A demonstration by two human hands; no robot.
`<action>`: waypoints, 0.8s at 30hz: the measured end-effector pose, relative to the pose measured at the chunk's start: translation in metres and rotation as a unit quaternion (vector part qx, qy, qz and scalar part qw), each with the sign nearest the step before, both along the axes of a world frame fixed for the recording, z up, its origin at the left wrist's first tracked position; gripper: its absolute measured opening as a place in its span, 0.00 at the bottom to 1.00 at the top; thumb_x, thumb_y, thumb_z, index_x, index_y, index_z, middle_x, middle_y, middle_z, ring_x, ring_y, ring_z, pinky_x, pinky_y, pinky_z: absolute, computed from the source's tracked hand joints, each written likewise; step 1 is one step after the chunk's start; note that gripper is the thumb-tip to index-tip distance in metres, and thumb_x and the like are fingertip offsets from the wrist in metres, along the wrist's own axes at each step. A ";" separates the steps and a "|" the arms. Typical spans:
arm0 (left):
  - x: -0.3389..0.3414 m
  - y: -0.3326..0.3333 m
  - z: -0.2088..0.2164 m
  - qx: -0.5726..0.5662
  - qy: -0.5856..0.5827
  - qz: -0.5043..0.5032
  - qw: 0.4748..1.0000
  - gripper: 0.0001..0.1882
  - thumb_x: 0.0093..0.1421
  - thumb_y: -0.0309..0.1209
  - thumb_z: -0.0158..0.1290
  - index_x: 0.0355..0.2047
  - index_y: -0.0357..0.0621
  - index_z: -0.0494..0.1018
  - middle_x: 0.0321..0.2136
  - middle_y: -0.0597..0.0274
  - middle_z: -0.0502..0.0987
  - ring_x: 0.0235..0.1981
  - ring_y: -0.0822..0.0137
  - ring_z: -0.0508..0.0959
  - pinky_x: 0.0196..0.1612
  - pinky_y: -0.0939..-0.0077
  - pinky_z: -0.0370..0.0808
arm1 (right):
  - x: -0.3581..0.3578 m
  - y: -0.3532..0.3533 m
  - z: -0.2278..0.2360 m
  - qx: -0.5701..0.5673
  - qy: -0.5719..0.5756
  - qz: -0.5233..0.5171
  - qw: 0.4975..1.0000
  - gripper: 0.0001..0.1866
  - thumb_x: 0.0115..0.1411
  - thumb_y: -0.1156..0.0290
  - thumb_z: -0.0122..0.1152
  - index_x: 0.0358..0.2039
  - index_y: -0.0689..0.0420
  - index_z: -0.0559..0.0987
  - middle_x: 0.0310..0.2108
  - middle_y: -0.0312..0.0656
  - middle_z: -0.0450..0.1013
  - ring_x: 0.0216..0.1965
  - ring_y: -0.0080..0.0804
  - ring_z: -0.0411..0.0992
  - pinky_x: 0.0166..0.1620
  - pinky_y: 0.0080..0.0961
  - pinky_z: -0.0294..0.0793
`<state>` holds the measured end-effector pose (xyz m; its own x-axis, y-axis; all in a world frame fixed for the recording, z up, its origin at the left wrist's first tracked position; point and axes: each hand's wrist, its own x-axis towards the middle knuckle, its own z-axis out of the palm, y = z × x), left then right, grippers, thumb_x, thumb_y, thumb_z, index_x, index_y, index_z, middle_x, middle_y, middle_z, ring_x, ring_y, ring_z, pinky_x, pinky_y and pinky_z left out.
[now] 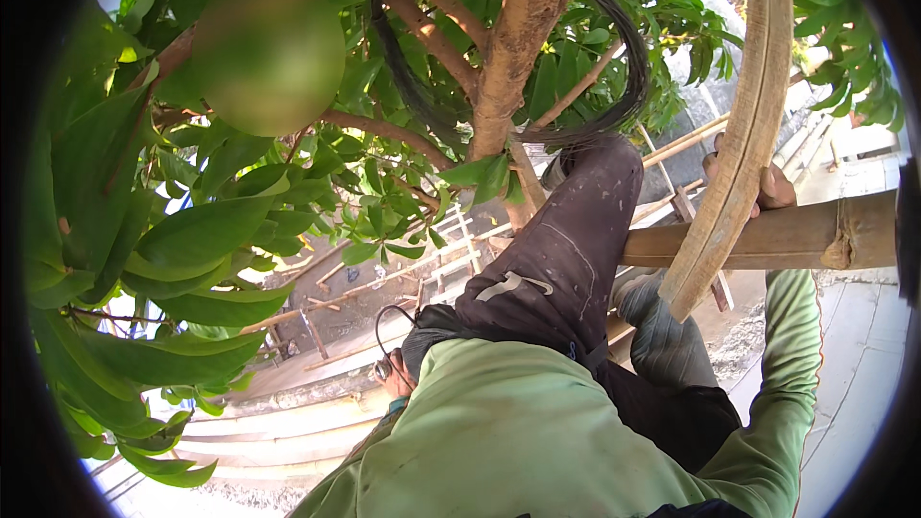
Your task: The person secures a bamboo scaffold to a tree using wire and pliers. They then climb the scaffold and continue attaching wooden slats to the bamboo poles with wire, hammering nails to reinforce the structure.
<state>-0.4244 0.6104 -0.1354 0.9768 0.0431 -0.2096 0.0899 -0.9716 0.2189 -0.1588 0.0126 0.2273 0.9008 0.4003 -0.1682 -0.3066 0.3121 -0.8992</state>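
My right hand (775, 190) is closed around a flat wooden slat (737, 149), with fingers showing on both sides of it. The slat stands tilted, its lower end crossing in front of a thick bamboo pole (815, 235). Down by my hip, at the left, is my left hand (395, 376). Its fingers look closed, and a thin dark curved wire (380, 318) rises beside it. What lies in that hand is too small to make out.
A coil of black wire (628, 86) hangs around the tree trunk (508, 67). Large leaves (201, 249) crowd the left. My bent leg (561, 240) rests near the trunk. Bamboo poles and framing (432, 273) lie far below, with pale roofing (859, 345) at the right.
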 end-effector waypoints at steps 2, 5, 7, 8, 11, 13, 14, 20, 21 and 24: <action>0.000 -0.006 -0.001 -0.006 0.005 -0.010 1.000 0.35 0.54 0.43 0.59 0.63 0.52 0.69 0.56 0.50 0.69 0.62 0.48 0.64 0.67 0.37 0.50 | -0.003 -0.007 -0.005 -0.015 0.022 -0.013 1.000 0.41 0.61 0.50 0.71 0.61 0.65 0.64 0.41 0.46 0.71 0.17 0.12 0.63 0.28 0.18 0.76; 0.005 -0.015 0.009 -0.030 0.020 -0.020 0.999 0.35 0.53 0.44 0.61 0.62 0.52 0.69 0.56 0.50 0.69 0.62 0.48 0.64 0.67 0.37 0.50 | -0.011 0.001 0.007 -0.015 0.037 -0.033 0.999 0.40 0.57 0.56 0.74 0.61 0.63 0.63 0.49 0.43 0.66 0.34 0.23 0.70 0.38 0.24 0.80; 0.005 -0.020 0.022 -0.038 0.036 -0.008 0.999 0.38 0.52 0.49 0.63 0.63 0.54 0.69 0.58 0.51 0.67 0.62 0.48 0.63 0.68 0.38 0.50 | -0.012 -0.011 -0.005 0.013 0.038 -0.036 0.999 0.40 0.56 0.57 0.75 0.60 0.62 0.64 0.49 0.40 0.63 0.45 0.32 0.68 0.43 0.26 0.80; 0.011 -0.021 0.026 -0.043 0.048 -0.004 0.998 0.39 0.52 0.51 0.63 0.63 0.54 0.69 0.58 0.51 0.67 0.62 0.48 0.63 0.68 0.39 0.50 | -0.010 -0.022 -0.012 0.019 0.040 -0.046 0.998 0.40 0.56 0.57 0.75 0.60 0.62 0.64 0.49 0.40 0.63 0.45 0.32 0.68 0.43 0.26 0.80; 0.005 -0.018 0.018 -0.011 0.046 -0.014 0.999 0.42 0.51 0.53 0.63 0.65 0.54 0.67 0.58 0.52 0.67 0.63 0.50 0.62 0.69 0.39 0.49 | -0.012 -0.035 -0.020 0.021 0.049 -0.069 0.996 0.39 0.56 0.57 0.74 0.60 0.62 0.64 0.49 0.40 0.63 0.45 0.32 0.67 0.43 0.27 0.81; 0.005 -0.018 0.015 -0.031 0.042 0.003 0.999 0.42 0.51 0.54 0.64 0.65 0.57 0.67 0.58 0.53 0.67 0.63 0.50 0.63 0.69 0.39 0.49 | -0.013 -0.042 -0.018 0.013 0.059 -0.084 0.995 0.39 0.56 0.58 0.74 0.60 0.62 0.64 0.48 0.40 0.63 0.45 0.33 0.67 0.43 0.27 0.81; 0.008 -0.019 0.011 -0.028 0.038 0.004 0.999 0.42 0.52 0.55 0.64 0.65 0.58 0.67 0.58 0.53 0.67 0.63 0.50 0.63 0.69 0.39 0.48 | -0.011 -0.046 -0.019 0.008 0.065 -0.088 0.994 0.39 0.56 0.58 0.74 0.60 0.62 0.64 0.48 0.40 0.63 0.45 0.33 0.67 0.43 0.27 0.81; 0.005 -0.020 0.011 -0.069 0.067 0.030 0.995 0.39 0.55 0.55 0.59 0.65 0.54 0.67 0.58 0.50 0.66 0.65 0.45 0.61 0.69 0.36 0.47 | -0.012 -0.061 -0.017 -0.019 0.087 -0.103 0.991 0.38 0.56 0.58 0.73 0.60 0.61 0.64 0.47 0.40 0.62 0.44 0.33 0.67 0.44 0.28 0.82; 0.006 -0.021 0.013 -0.050 0.099 0.026 0.993 0.40 0.60 0.60 0.56 0.70 0.64 0.61 0.64 0.48 0.66 0.64 0.43 0.66 0.65 0.38 0.60 | 0.000 -0.057 -0.019 -0.019 0.089 -0.091 0.992 0.38 0.56 0.58 0.73 0.60 0.61 0.64 0.47 0.40 0.62 0.44 0.33 0.67 0.44 0.29 0.82; 0.003 -0.020 0.008 -0.049 0.087 0.034 0.994 0.40 0.60 0.62 0.54 0.69 0.64 0.63 0.63 0.47 0.66 0.64 0.43 0.66 0.65 0.36 0.58 | 0.006 -0.063 -0.028 -0.021 0.089 -0.080 0.993 0.37 0.57 0.59 0.72 0.60 0.61 0.64 0.46 0.40 0.62 0.44 0.34 0.67 0.44 0.29 0.82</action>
<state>-0.4217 0.5902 -0.1269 0.9209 0.0796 -0.3816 0.2004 -0.9363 0.2883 -0.1528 -0.0509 0.1993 0.9069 0.2436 -0.3437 -0.4110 0.3329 -0.8487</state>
